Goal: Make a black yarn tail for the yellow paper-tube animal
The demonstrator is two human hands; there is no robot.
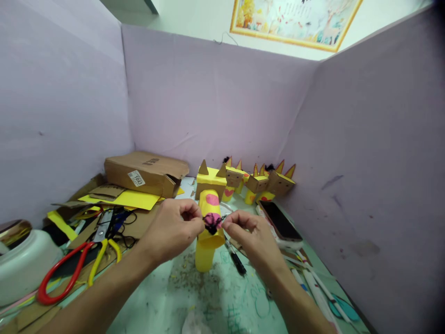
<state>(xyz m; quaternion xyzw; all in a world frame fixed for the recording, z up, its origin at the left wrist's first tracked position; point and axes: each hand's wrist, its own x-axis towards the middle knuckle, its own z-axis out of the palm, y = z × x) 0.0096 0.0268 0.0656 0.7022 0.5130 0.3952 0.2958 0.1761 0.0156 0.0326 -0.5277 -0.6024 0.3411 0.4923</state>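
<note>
The left hand [177,228] and right hand [248,232] seemingly pinch opposite ends of black yarn [211,227] at the yellow figure [211,200], short of the table's [156,297] back edge; knotting appears underway. Next calls for gentle, even tension.

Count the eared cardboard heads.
4 visible: the nearest head, on its yellow body; behind it to the right, the left head, middle head and right head. More may be hidden.

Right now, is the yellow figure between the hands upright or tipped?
Upright: the yellow figure has its cardboard ears pointing up, and its lower yellow tube stands on the table.
</note>
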